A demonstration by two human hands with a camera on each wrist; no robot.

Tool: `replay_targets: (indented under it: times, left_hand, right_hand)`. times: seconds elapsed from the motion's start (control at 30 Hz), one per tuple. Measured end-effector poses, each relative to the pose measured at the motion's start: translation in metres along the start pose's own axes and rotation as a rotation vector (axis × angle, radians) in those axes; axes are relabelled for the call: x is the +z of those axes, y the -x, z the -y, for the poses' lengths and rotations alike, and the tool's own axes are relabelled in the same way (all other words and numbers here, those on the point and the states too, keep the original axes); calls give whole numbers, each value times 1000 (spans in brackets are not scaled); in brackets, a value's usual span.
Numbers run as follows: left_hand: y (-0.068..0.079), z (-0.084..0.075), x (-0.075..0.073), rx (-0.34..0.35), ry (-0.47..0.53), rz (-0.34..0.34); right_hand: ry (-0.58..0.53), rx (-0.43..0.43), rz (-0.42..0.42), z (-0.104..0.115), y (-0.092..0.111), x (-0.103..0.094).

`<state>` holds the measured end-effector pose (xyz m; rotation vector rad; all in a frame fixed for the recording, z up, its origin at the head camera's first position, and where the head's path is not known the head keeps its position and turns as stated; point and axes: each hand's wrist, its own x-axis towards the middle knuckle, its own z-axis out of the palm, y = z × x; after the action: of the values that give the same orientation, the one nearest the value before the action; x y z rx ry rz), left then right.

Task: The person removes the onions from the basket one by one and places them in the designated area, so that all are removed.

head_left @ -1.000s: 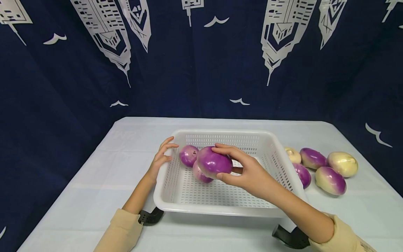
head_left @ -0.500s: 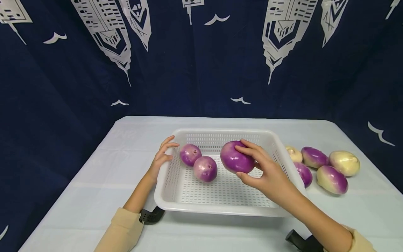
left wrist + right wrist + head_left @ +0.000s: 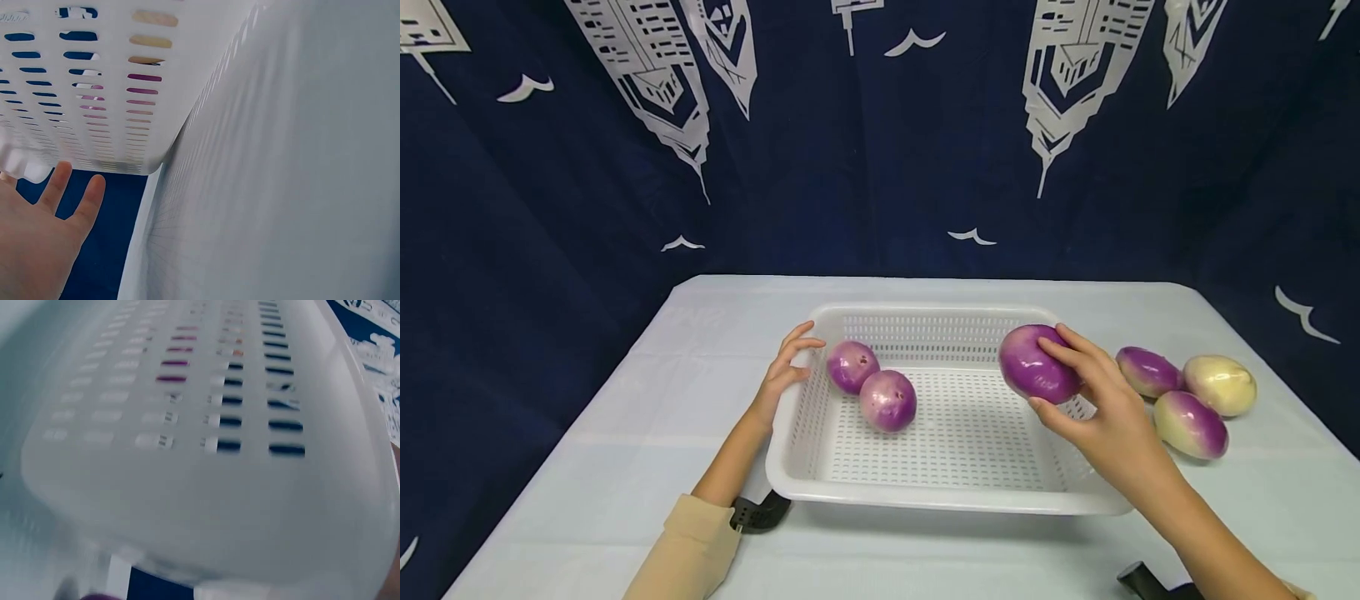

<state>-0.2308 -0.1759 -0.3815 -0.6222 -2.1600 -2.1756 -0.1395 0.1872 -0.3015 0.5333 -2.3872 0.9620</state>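
Transfer of a single purple vegetable [image 3: 1037, 364] at the basket's right-hand end is judged to be the step in hand. It is held by the right hand [image 3: 1108, 400], with the fingers curled over its far side and the thumb set against its near side, and it is seen against the right wall of the white basket [image 3: 940, 499]. Two more purple vegetables, one farther back [image 3: 853, 367] and one nearer [image 3: 888, 401], are left together toward the basket's left side. The left hand [image 3: 784, 379] is kept spread at the left rim (whether weight is borne there cannot be told), and nothing is gripped by it. On the tablecloth [image 3: 625, 500] to the right, a purple one [image 3: 1148, 372], a pale yellow one [image 3: 1220, 385] and a two-toned one [image 3: 1191, 425] are grouped. If an outward carry is intended, as seems likely, the rim should be cleared with the grip unrelaxed, and a gentle lowering beside that group is called for, so that rolling is avoided.
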Motion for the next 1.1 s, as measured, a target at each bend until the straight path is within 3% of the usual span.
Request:
replay_targets:
  times: [0.43,0.83,1.1]
  left_hand:
    - [1,0,0,4,-10,2]
    - [0,-1,0,0,-6,6]
    - [0,0,0,3,-26,8]
  right_hand:
    - [61,204,-114,-43,18,-33]
    - [159,545,-199,-75,28,-63]
    - [190,707,-261,-97,35,-74]
